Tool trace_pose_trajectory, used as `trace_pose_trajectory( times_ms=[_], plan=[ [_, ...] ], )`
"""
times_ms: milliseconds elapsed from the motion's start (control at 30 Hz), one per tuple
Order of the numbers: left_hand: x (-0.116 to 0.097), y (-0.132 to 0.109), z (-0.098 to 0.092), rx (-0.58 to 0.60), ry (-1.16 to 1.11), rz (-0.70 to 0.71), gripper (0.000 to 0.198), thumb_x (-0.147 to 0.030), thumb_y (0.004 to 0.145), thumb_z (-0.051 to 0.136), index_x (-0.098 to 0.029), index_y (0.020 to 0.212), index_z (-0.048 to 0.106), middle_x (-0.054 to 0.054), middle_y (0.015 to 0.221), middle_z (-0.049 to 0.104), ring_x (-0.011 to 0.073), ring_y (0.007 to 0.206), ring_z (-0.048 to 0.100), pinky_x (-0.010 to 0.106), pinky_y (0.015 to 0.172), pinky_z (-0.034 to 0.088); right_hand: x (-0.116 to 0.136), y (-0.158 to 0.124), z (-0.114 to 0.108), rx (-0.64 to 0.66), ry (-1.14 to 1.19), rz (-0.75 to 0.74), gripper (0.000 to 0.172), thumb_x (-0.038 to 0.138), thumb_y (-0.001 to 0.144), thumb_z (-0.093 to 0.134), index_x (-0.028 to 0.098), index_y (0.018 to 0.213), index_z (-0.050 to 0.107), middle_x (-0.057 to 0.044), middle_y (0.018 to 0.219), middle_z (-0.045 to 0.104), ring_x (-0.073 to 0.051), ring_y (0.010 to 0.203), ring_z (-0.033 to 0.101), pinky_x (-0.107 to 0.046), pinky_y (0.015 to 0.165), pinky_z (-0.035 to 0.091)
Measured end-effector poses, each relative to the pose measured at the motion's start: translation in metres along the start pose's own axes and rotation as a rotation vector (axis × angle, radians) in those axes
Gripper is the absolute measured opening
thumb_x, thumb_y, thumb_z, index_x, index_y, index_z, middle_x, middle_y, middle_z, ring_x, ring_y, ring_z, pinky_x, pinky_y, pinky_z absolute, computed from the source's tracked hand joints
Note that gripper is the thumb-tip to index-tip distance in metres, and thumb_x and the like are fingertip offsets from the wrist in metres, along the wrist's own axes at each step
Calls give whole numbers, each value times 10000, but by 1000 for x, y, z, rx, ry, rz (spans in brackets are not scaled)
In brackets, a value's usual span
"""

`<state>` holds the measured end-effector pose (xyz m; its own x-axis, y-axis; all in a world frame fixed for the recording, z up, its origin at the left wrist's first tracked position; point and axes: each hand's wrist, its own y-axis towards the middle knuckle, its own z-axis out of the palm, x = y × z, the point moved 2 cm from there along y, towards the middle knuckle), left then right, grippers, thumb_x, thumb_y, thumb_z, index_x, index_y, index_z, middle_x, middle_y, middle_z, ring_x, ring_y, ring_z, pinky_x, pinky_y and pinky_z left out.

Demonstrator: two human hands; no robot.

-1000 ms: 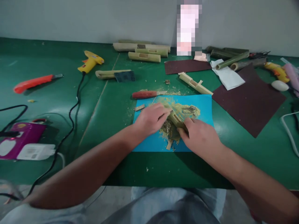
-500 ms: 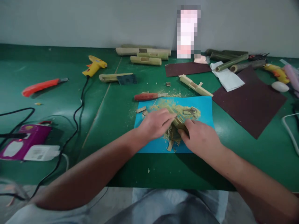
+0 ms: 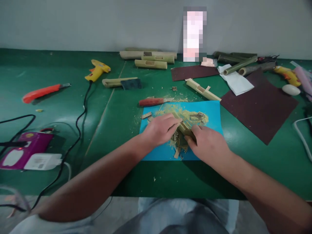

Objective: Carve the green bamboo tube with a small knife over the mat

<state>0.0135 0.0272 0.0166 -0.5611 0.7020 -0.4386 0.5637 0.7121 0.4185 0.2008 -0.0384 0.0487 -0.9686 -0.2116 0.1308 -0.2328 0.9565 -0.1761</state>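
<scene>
Over a blue sheet (image 3: 209,112), a short bamboo tube (image 3: 184,127) with a cut opening lies slanted between my two hands. My left hand (image 3: 162,129) is closed around its upper left part, fingers pinched. At the lower right end, my right hand (image 3: 209,141) grips the tube, thumb at the near side. Part of the tube is hidden by my fingers. Pale sawdust (image 3: 167,109) and several bamboo chips (image 3: 177,152) are spread on the sheet around and below it. A red-handled knife (image 3: 152,101) lies at the sheet's far edge.
Several cut bamboo tubes (image 3: 151,64) lie at the back. Left are a yellow glue gun (image 3: 97,71), a red cutter (image 3: 41,93), a purple power strip (image 3: 19,146) and cables. Right are brown sandpaper sheets (image 3: 263,110), a white tissue (image 3: 237,83) and another bamboo piece (image 3: 203,90).
Both hands keep hold of the bamboo tube and have barely moved. The tube's upper end, blurred before, is sharper now. The whole view has shifted slightly.
</scene>
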Motion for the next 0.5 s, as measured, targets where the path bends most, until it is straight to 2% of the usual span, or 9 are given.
trace_pose_trajectory(
  times_ms=[133, 233, 367, 500],
  plan=[
    [0, 0, -2, -56, 3, -38, 271, -263, 1005, 500, -136, 1042, 737, 71, 857, 694, 176, 801, 655, 290, 715, 518, 0, 0, 0, -3, 0, 9, 220, 360, 971, 465, 197, 941, 610, -75, 859, 693, -202, 766, 641, -308, 559, 293],
    [-3, -1, -1, 8, 9, -4, 267, -270, 1009, 497, -162, 1077, 731, 55, 853, 698, 167, 797, 653, 281, 717, 517, 0, 0, 1, -12, 5, -3, 222, 361, 971, 462, 201, 935, 612, -77, 868, 694, -202, 782, 642, -307, 571, 305],
    [-5, -2, -1, -35, 21, -48, 269, -272, 1010, 491, -163, 1050, 733, 61, 880, 704, 170, 821, 659, 283, 742, 524, -1, 2, 2, -8, 5, 9, 227, 373, 970, 466, 203, 940, 613, -74, 864, 692, -199, 772, 636, -309, 564, 290],
    [-5, -3, 1, 26, 10, -10, 270, -261, 1009, 493, -157, 1085, 731, 62, 883, 705, 172, 829, 665, 278, 736, 523, -1, 2, 3, -4, 8, 1, 232, 376, 975, 460, 204, 933, 609, -73, 861, 691, -196, 767, 631, -311, 558, 272]
  ],
)
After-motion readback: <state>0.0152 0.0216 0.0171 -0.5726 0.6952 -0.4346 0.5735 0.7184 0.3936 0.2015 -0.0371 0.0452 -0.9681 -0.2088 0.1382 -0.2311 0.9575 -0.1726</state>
